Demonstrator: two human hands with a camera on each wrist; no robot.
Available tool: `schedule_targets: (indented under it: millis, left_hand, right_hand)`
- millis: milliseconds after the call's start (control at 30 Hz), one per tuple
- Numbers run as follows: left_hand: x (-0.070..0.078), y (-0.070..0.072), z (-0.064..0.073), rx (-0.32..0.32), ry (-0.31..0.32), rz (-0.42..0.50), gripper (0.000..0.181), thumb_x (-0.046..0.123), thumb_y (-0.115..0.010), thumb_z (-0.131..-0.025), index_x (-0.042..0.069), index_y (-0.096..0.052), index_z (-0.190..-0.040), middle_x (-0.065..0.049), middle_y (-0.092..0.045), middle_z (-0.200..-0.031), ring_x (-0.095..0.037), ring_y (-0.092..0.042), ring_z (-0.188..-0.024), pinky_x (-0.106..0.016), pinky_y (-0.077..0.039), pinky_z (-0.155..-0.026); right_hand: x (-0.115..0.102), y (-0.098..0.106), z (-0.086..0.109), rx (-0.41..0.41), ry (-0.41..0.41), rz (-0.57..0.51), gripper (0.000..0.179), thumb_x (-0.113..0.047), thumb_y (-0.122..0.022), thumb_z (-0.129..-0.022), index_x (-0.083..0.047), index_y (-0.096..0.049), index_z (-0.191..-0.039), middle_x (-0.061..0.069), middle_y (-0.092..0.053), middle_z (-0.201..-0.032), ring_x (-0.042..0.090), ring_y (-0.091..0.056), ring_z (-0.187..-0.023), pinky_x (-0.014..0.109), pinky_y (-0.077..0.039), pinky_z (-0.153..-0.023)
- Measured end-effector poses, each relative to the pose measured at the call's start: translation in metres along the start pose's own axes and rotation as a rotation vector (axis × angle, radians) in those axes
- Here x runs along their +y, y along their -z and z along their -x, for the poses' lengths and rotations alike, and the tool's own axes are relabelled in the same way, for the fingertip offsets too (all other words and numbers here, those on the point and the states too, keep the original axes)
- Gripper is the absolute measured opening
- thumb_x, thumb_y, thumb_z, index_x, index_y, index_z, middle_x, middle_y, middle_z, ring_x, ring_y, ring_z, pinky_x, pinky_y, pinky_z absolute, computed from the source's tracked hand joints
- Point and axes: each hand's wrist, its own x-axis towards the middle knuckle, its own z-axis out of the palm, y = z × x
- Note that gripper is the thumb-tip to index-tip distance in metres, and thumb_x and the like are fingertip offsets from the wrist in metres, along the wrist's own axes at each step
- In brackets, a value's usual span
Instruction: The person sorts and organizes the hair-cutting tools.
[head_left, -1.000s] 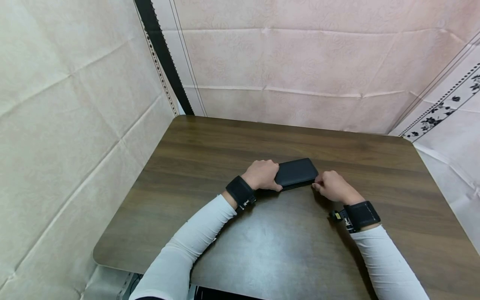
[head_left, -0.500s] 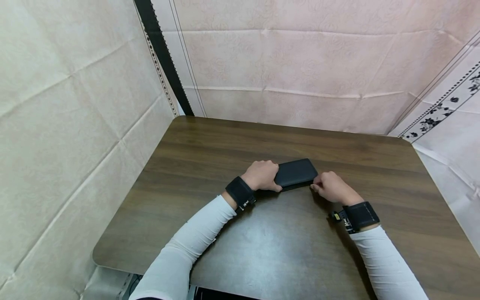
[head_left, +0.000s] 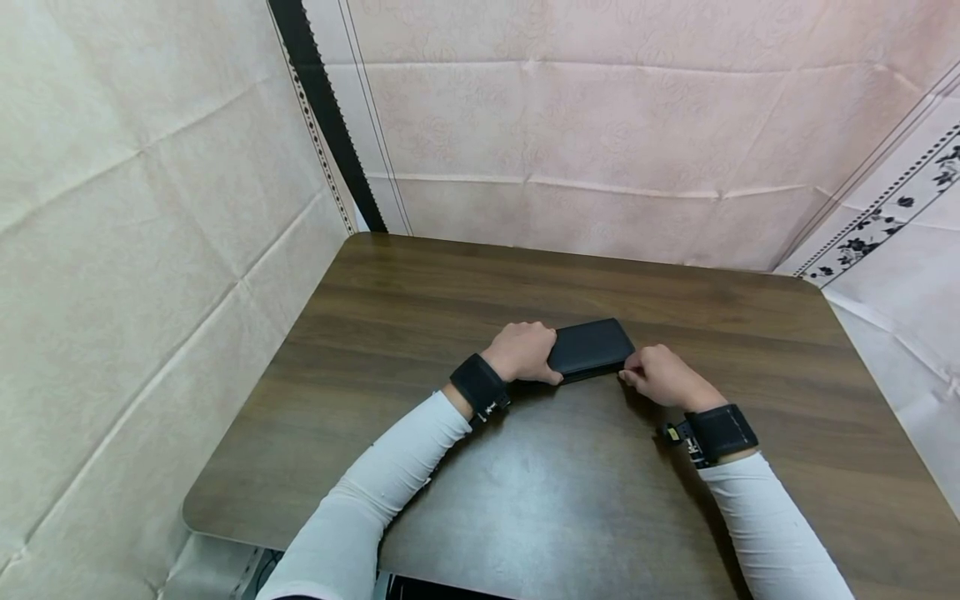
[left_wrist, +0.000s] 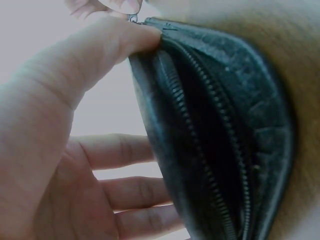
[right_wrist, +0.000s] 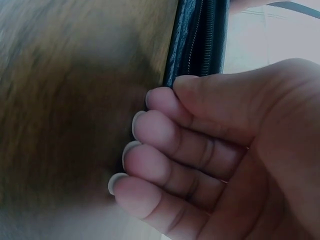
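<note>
A black zip-around wallet (head_left: 592, 347) lies on the table in the head view. My left hand (head_left: 523, 351) grips its left end, the thumb along the near edge and the other fingers over the far side. In the left wrist view the two rows of zipper teeth (left_wrist: 222, 106) stand apart with a dark gap between them. At the wallet's right corner my right hand (head_left: 664, 377) pinches the small metal zipper pull (left_wrist: 133, 18) between thumb and index finger. Its other fingers are curled in, as the right wrist view shows; the pull itself is hidden there.
The brown wood-grain table (head_left: 495, 483) has rounded corners. Pale cloth sheets (head_left: 600, 125) hang behind it and at both sides. Black straps with small cameras (head_left: 480, 385) are on both wrists. A dark gap (head_left: 442, 588) shows beneath the table's front edge.
</note>
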Motion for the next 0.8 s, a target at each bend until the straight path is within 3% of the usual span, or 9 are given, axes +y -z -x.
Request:
schedule_targets:
  millis: [800]
  left_hand:
    - [-0.0007,0.0003,-0.0001,-0.007,0.0,-0.002,0.059,0.057,-0.074,-0.089,0.012,-0.069,-0.126,-0.003,-0.072,-0.111,-0.016,-0.066,-0.086,-0.034,-0.057,-0.076]
  right_hand:
    - [0.0002,-0.0021,-0.0024,-0.012,0.041,0.02,0.031,-0.007,-0.064,-0.101,-0.014,-0.066,-0.07,-0.009,-0.048,-0.063,0.006,-0.044,-0.056,0.023,-0.039,-0.058]
